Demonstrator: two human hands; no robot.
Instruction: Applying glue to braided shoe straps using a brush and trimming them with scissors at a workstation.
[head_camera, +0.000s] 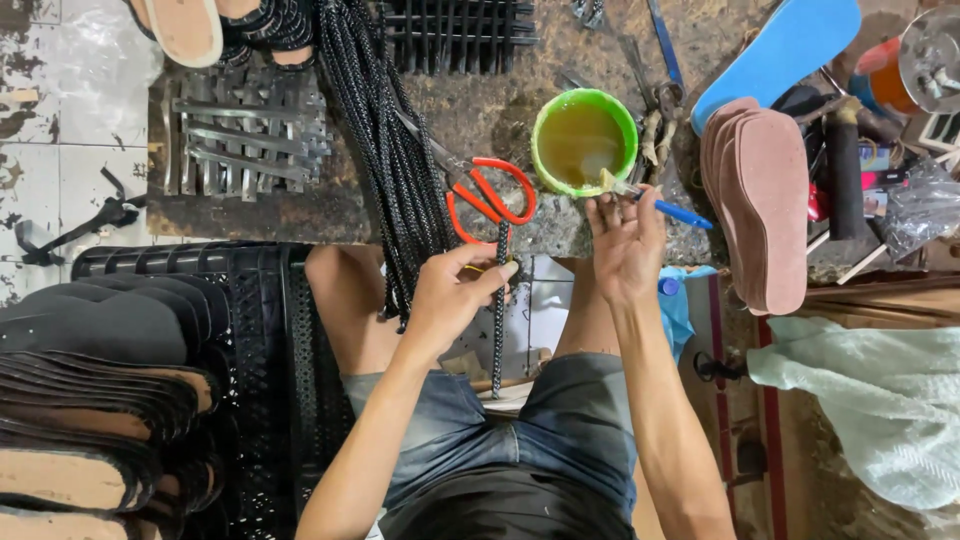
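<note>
Seen from above, a seated person's left hand pinches a black braided cord between thumb and fingers, holding it upright so its top end sits at the worktable's edge. The right hand grips a blue-handled brush, bristles resting at the rim of a green cup of amber liquid (probably glue), just beside the cord. Red-handled scissors lie on the table by a bundle of black cords.

Well to the right of the right hand, at the bench's far edge: crumpled clear plastic bag; just left of it, small flat packets with red, pink and blue labels, partly hidden, blurred.
</note>
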